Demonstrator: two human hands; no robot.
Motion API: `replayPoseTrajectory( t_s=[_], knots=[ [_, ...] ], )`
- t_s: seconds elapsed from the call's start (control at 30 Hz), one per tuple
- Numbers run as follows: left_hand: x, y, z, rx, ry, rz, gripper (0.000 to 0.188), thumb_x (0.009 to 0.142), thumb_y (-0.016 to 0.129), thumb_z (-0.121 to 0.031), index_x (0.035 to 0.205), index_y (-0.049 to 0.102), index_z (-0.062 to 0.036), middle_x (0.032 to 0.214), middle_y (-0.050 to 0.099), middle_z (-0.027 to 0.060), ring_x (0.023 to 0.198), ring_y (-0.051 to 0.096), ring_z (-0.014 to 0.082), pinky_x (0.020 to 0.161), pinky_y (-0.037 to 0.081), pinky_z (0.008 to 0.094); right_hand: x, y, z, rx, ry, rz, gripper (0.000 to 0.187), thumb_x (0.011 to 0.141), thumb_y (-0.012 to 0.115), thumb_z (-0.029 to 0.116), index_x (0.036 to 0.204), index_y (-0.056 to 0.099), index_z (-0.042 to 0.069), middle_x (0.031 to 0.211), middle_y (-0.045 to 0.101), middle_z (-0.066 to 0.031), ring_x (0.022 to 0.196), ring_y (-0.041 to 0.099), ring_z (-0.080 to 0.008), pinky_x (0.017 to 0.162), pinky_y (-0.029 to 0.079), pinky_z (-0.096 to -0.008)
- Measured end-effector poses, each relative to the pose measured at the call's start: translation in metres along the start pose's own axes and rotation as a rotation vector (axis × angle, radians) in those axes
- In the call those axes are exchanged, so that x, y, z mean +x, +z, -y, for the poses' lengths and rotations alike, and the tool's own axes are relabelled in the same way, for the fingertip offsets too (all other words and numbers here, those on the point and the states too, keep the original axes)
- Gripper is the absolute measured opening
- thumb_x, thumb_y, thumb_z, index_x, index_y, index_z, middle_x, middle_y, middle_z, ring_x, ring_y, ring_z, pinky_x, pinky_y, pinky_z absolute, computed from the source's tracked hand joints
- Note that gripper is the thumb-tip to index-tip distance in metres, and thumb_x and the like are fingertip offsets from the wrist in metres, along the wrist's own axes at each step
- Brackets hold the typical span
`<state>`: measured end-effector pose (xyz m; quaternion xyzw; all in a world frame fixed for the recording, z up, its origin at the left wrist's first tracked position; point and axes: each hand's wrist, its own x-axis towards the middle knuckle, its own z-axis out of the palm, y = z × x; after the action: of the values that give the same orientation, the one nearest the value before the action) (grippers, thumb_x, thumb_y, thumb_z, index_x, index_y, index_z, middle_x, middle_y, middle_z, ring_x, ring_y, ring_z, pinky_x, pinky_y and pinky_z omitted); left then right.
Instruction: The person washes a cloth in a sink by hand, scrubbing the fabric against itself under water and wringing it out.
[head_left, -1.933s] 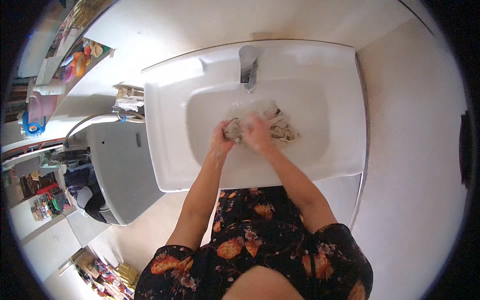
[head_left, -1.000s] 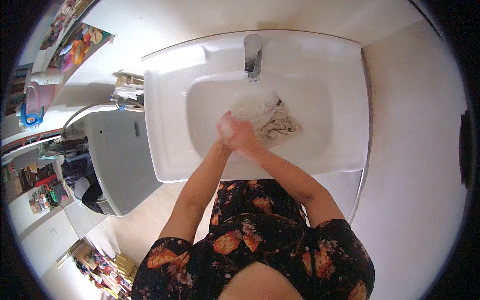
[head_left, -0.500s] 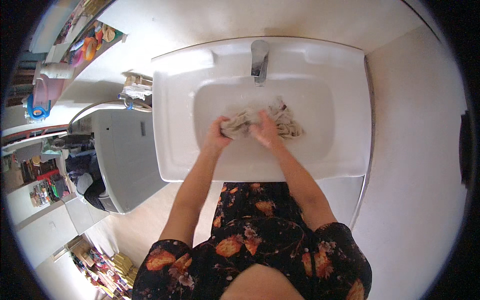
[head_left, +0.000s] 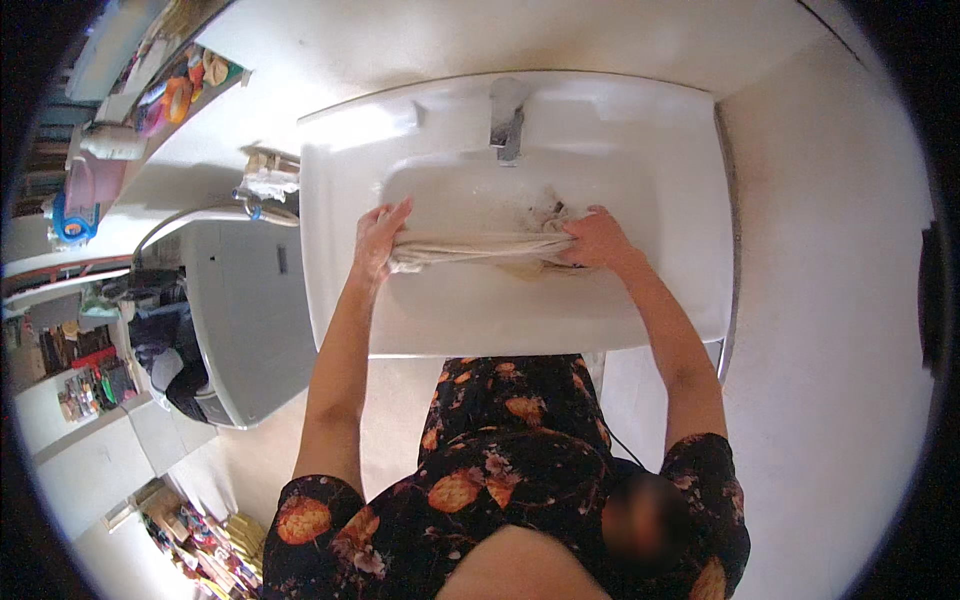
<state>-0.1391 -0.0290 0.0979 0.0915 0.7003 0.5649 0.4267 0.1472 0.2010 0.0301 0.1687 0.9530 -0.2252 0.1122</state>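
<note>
A wet beige cloth [head_left: 480,250] is stretched sideways over the basin of a white sink [head_left: 540,335]. My left hand [head_left: 378,238] grips its left end above the basin's left side. At the right, my right hand [head_left: 600,240] is closed round the cloth's other end, with a bunched part by the fingers and some fabric hanging below. Between both hands the cloth runs in taut, narrow folds. A chrome tap [head_left: 507,120] stands at the back of the sink, beyond the cloth, and dark specks lie in the basin near my right hand.
Left of the sink stands a grey-white appliance [head_left: 250,310] with a pale hose [head_left: 190,215] and dark clothes [head_left: 170,350] beside it. A shelf with bottles and a pink jug [head_left: 95,185] is further left. A bare wall [head_left: 820,300] rises close on the right.
My hands have moved apart, left hand leftward and right hand rightward. The cloth, bunched before, is now pulled out straight between them.
</note>
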Motion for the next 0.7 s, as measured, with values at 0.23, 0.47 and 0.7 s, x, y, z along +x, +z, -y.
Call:
replayPoseTrajectory(
  t_s=[0.23, 0.47, 0.7],
  knots=[
    [-0.020, -0.010, 0.019, 1.000, 0.176, 0.187, 0.059, 0.059, 0.077, -0.059, 0.072, 0.061, -0.0039, 0.048, 0.050, 0.0030, 0.047, 0.052, 0.0155, 0.042, 0.041, 0.0324, -0.031, -0.113, -0.007, 0.601, 0.118, -0.083, 0.042, 0.076, 0.066, 0.035, 0.106, 0.059, 0.006, 0.095, 0.064, -0.0138, 0.090, 0.060, -0.0303, 0.083, 0.047, -0.0403],
    [0.030, 0.006, 0.097, 0.897, 0.102, 0.020, 0.037, 0.080, 0.061, -0.038, 0.090, 0.066, -0.0022, 0.071, 0.061, 0.0085, 0.068, 0.059, 0.0205, 0.062, 0.050, 0.0344, -0.005, -0.014, -0.045, 0.141, 0.643, -0.193, 0.053, 0.093, 0.046, 0.038, 0.128, 0.044, -0.001, 0.115, 0.055, -0.0259, 0.107, 0.054, -0.0366, 0.090, 0.045, -0.0447],
    [0.037, 0.087, 0.128, -0.639, -0.591, 0.385, 0.056, 0.087, 0.052, -0.048, 0.122, 0.050, -0.0043, 0.110, 0.057, 0.0135, 0.092, 0.058, 0.0270, 0.087, 0.045, 0.0453, 0.056, 0.093, 0.112, 0.536, 0.386, -0.399, 0.046, 0.076, 0.062, 0.022, 0.118, 0.051, 0.009, 0.123, 0.047, -0.0250, 0.104, 0.053, -0.0388, 0.088, 0.045, -0.0457]
  ],
)
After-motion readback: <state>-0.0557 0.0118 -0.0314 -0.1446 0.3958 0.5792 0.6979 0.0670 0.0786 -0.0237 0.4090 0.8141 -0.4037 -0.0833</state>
